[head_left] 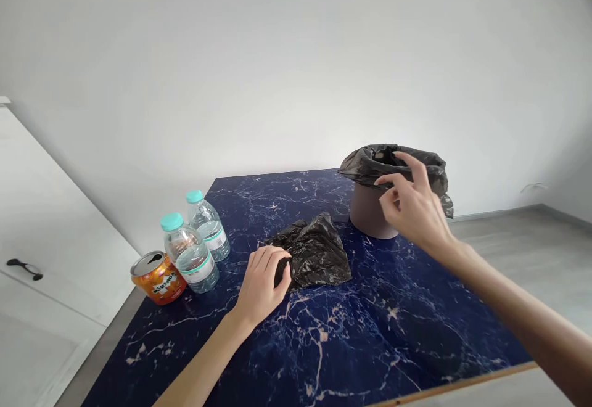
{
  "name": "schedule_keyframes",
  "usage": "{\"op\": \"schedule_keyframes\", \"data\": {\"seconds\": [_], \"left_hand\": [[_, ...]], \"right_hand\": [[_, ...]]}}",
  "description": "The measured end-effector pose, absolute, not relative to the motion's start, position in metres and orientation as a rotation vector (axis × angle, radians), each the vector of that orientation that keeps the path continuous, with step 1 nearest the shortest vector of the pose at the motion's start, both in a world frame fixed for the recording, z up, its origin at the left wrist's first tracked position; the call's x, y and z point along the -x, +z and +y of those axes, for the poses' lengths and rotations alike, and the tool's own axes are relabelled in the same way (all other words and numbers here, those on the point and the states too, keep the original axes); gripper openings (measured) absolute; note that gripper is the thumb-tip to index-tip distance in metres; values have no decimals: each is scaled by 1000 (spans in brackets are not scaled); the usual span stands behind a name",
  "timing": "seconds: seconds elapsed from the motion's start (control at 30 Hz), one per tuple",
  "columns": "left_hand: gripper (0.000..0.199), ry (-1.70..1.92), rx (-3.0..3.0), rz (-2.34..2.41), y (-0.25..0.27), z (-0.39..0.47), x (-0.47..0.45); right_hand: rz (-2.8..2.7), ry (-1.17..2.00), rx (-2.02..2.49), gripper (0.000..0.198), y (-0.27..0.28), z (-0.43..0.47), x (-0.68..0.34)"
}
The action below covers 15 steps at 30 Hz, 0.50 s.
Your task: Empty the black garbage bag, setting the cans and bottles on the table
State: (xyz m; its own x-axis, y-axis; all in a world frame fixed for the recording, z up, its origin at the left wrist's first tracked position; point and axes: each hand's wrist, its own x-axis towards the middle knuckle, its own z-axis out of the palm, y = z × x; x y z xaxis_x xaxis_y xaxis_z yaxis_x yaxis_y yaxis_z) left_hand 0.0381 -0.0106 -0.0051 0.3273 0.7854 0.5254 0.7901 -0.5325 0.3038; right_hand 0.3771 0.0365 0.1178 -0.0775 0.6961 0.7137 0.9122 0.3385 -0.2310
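Observation:
A crumpled black plastic bag [319, 253] lies on the dark blue marbled table. My left hand [266, 277] is closed round the bag's left end, fingers and thumb gathering the plastic. Further back on the right stands a brown-grey bin [367, 213], lined with a black bin liner [363, 163] folded over its rim. My right hand [411, 200] is raised in front of the bin, fingers apart and curved, with nothing visible in it. From this view I cannot tell whether its fingertips touch the liner. The bottom of the bin's inside is hidden.
Two clear bottles with turquoise caps, a nearer bottle [197, 265] and a farther bottle [210, 228], stand at the table's left. Beside them is an opened orange Mirinda can [160, 280]. A white cabinet [46, 209] stands left of the table [277, 357]; a wall rises behind.

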Motion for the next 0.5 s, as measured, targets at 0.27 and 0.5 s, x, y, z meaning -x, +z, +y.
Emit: {"op": "schedule_keyframes", "data": {"seconds": [0.27,0.5], "left_hand": [[12,-1170,2515,-1531,-1,-9,-38],[13,-1188,2556,-1567,-1,-9,-37]], "right_hand": [[-1812,-319,1685,30,132,68,-415],[-1878,-310,1666,32,137,53,-430]]}}
